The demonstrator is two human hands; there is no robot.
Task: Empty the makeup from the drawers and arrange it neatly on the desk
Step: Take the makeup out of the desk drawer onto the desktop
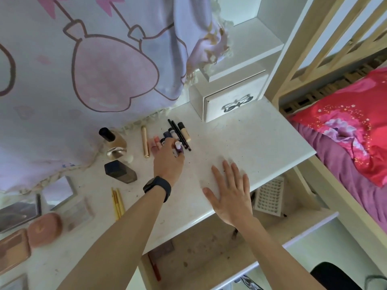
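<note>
Near the middle of the frame, the left hand (167,162) reaches over the white surface (261,143). Its fingers are curled round a small purple tube (178,149) with a white cap, at the near edge of a cluster of makeup. That cluster holds dark tubes (167,133), black pencils (180,136) and a beige tube (185,133) with a black cap, all lying close together. Just left of them are pink sticks (156,141) (partly hidden by the hand) and a gold tube (145,141).

Further left there is a tan bottle (113,143) with a black cap, and below it a dark block-shaped bottle (120,171) lies on its side. Thin gold brushes (117,203) lie beside the left forearm, and pink compacts (45,229) sit at the lower left of the frame.

The right hand (230,195) lies palm down on the surface near its front edge, with fingers straight and spread, grasping nothing. Below that edge an open drawer (209,243) shows a white gridded tray (269,197) and a red pencil (154,268). A small drawer box (232,101) with a bow handle sits at the back of the surface, its drawer closed. A black wristband (157,188) circles the left wrist.
</note>
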